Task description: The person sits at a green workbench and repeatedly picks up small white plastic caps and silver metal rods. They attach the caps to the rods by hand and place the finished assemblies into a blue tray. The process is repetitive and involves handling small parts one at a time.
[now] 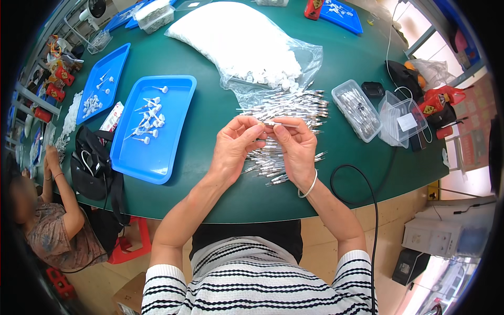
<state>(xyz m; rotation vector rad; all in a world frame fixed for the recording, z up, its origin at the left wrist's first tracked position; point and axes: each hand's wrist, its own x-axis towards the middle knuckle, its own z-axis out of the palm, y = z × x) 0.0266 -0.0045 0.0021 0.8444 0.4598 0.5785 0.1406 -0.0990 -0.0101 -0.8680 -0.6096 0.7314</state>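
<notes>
My left hand (235,146) and my right hand (295,149) meet in front of me, above the green table. Both are closed in a pinch on a thin metal rod (286,125); a small white piece shows between the fingertips. Just beyond and beneath my hands lies a loose heap of slim silvery rods (302,107). Behind the heap, a large clear bag (311,56) spills small white plastic caps (270,73). Left of my hands, a blue tray (149,172) holds several rods with white caps on one end.
Farther left is another blue tray (116,59) near a black bag (89,163). Right of the heap stand a clear box of small parts (353,102) and an open clear container (401,107). A black cable (375,210) crosses the table's front edge. A co-worker (58,220) sits at the left.
</notes>
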